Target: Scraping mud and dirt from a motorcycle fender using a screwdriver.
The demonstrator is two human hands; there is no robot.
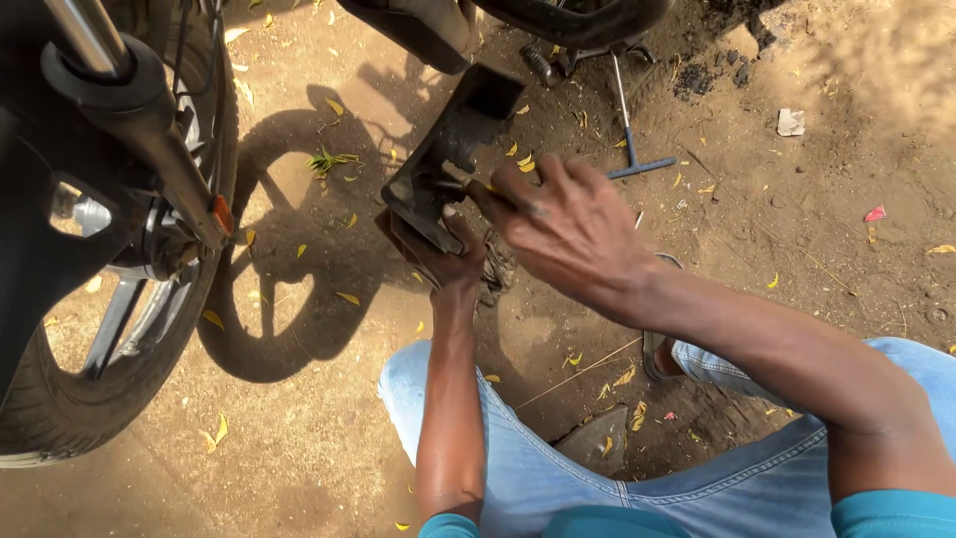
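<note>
Black plastic housing (448, 159) gripped by both hands (498, 224).

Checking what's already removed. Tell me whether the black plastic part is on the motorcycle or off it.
Off. The black plastic part is held clear of the motorcycle, the left hand beneath it and the right hand at its edge.

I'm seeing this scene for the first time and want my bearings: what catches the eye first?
At centre, the left hand supports a black plastic part from below while the right hand grips its edge. The motorcycle front wheel with its fork fills the left side. A T-handle wrench lies on the leaf-strewn dirt ground beyond the hands.
</note>
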